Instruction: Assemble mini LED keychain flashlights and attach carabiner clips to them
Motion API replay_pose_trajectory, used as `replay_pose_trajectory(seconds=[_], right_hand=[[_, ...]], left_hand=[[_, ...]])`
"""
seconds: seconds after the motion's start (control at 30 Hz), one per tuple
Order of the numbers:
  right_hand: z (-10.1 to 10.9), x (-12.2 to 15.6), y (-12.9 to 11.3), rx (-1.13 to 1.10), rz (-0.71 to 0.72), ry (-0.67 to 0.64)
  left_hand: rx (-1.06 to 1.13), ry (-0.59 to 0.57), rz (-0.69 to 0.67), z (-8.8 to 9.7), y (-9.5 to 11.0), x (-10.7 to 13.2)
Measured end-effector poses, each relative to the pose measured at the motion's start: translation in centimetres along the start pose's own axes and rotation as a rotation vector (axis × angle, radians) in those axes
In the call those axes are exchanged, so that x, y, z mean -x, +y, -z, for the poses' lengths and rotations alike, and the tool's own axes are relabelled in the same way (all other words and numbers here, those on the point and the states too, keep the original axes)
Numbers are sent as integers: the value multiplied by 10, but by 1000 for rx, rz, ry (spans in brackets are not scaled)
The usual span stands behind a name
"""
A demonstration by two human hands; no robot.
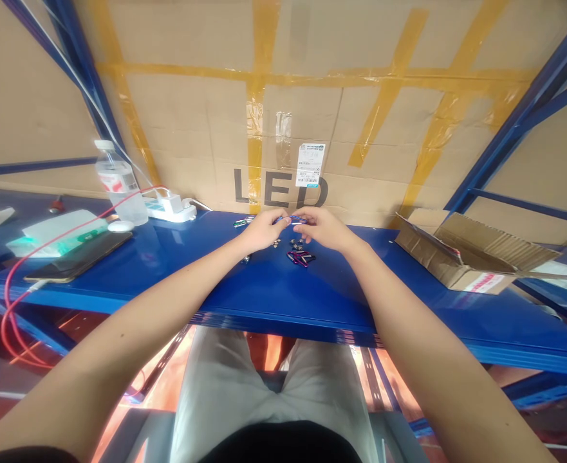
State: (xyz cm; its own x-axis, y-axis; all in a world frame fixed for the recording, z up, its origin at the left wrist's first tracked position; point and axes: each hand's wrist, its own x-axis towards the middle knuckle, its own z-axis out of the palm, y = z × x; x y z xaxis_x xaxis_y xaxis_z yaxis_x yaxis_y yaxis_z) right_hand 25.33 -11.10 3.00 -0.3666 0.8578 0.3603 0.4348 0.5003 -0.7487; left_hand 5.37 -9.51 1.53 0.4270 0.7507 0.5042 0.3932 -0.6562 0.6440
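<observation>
Both my hands meet over the blue metal shelf (273, 289), a little in front of the cardboard wall. My left hand (262, 230) and my right hand (325, 228) are closed in a pinch on the two ends of a small blue clip-like piece (293, 220) held between them. Just below the hands lie several small metal parts (297, 245) and a purple clip (301, 258) on the shelf. A small green piece (241, 223) lies to the left of my left hand.
At the left stand a water bottle (120, 183), a white power strip (170, 207), a phone (78, 258) on a red cable and a white packet. An open cardboard box (471, 254) sits at the right. A taped cardboard wall marked LED closes off the back.
</observation>
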Motion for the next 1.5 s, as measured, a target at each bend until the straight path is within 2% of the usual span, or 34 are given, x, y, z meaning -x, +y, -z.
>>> replay_pose_trajectory(seconds=[0.13,0.33,0.57,0.77,1.0,1.1,1.27,1.5], right_hand=[[-2,1,-2,194,21,18],[-2,3,-6,184,-92,-49],[-4,6,-8,287,32,-44],[-7,5,-10,275,47,40],[-9,4,-7,84,41,65],[-6,4,-3,40,81,60],[-3,5,-3,46,127,101],[-6,7,-15,-114,95,189]], left_hand=[[14,-16,-11,2,-2,0],[-18,-25,-15,2,-5,-1],[3,-20,-3,4,-2,1],[15,-14,-2,2,0,1],[32,7,32,1,2,0],[165,-20,107,1,3,0],[544,-103,250,-1,0,-1],[735,-130,240,0,2,-1]])
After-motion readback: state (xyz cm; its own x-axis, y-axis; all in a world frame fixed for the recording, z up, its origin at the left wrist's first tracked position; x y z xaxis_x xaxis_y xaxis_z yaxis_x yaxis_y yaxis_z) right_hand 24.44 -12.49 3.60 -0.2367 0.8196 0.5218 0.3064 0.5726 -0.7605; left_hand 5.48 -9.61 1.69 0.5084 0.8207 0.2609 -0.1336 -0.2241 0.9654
